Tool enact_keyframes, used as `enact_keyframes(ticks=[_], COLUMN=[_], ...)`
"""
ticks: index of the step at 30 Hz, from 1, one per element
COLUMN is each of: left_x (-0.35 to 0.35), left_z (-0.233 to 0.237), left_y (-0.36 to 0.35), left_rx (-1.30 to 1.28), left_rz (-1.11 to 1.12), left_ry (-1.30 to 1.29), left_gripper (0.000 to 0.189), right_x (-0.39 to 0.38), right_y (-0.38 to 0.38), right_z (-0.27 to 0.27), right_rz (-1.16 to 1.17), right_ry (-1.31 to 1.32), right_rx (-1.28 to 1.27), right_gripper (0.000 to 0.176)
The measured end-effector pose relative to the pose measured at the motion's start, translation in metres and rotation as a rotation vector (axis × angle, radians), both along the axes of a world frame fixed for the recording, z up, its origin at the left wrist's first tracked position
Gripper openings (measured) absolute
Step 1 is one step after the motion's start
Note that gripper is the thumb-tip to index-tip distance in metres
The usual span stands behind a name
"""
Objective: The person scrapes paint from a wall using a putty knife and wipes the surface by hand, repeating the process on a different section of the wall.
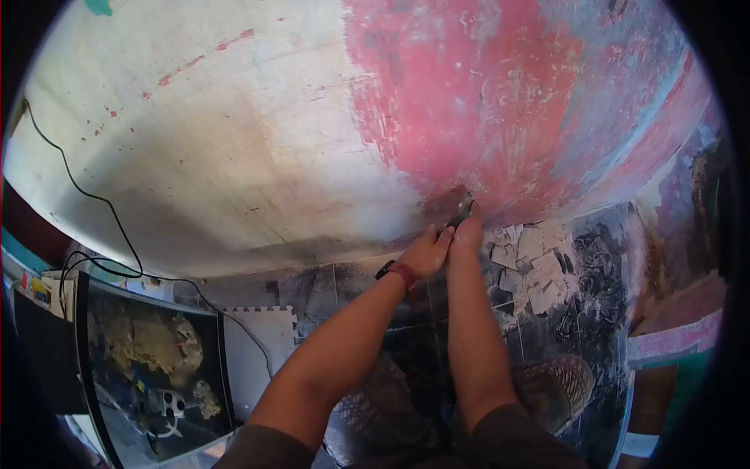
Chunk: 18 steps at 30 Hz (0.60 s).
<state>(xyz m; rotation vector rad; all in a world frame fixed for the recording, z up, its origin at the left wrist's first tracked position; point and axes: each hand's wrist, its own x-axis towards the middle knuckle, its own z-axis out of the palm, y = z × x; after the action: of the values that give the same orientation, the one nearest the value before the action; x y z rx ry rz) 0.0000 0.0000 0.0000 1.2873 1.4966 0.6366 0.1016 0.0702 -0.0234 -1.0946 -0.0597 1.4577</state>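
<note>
Both my hands are together low on the painted wall (453, 102), which shows pink, grey-blue and whitish areas. My right hand (469, 233) is closed around a scraper (463, 209), whose dark blade meets the lower pink area. My left hand (426, 252), with a dark red band and watch (397, 273) at its wrist, is closed at the scraper's lower end, right against my right hand. The handle is mostly hidden by my fingers.
Broken flakes and pale chips (539, 270) lie on the dark tiled floor to the right. A black cable (109, 205) hangs down the wall at left and runs along the floor. A dark-topped, glass-like case (152, 367) stands at lower left, beside a light foam mat (262, 336).
</note>
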Motion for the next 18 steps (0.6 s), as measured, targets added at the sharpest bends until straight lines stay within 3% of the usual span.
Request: enact_keyframes(ticks=[2, 3, 5, 8, 11, 14, 18], left_x=[-0.009, -0.031, -0.023, -0.011, -0.026, -0.033, -0.022], left_z=[-0.009, -0.028, -0.05, -0.012, -0.025, -0.022, -0.015], left_y=[-0.001, 0.001, -0.004, -0.016, -0.011, -0.016, -0.022], left_rx=[0.019, 0.02, 0.083, 0.011, -0.112, 0.018, -0.011], left_rz=[-0.027, -0.047, -0.079, -0.074, 0.047, 0.007, -0.01], left_ry=[-0.015, 0.107, 0.104, 0.187, 0.204, 0.538, 0.629], left_gripper=[0.072, 0.07, 0.066, 0.061, 0.055, 0.05, 0.047], right_x=[-0.001, -0.023, -0.012, -0.014, -0.043, -0.068, -0.068], right_y=[-0.002, -0.008, -0.026, -0.02, -0.013, -0.019, -0.034], right_z=[-0.016, -0.037, -0.028, -0.077, -0.068, -0.082, -0.088], right_rz=[-0.043, -0.042, -0.035, 0.058, -0.042, 0.006, 0.071], right_ry=[-0.036, 0.146, 0.262, 0.445, 0.327, 0.168, 0.336], right_rx=[0.044, -0.019, -0.084, 0.044, -0.245, -0.239, -0.338], right_gripper=[0.051, 0.05, 0.047, 0.046, 0.049, 0.053, 0.056])
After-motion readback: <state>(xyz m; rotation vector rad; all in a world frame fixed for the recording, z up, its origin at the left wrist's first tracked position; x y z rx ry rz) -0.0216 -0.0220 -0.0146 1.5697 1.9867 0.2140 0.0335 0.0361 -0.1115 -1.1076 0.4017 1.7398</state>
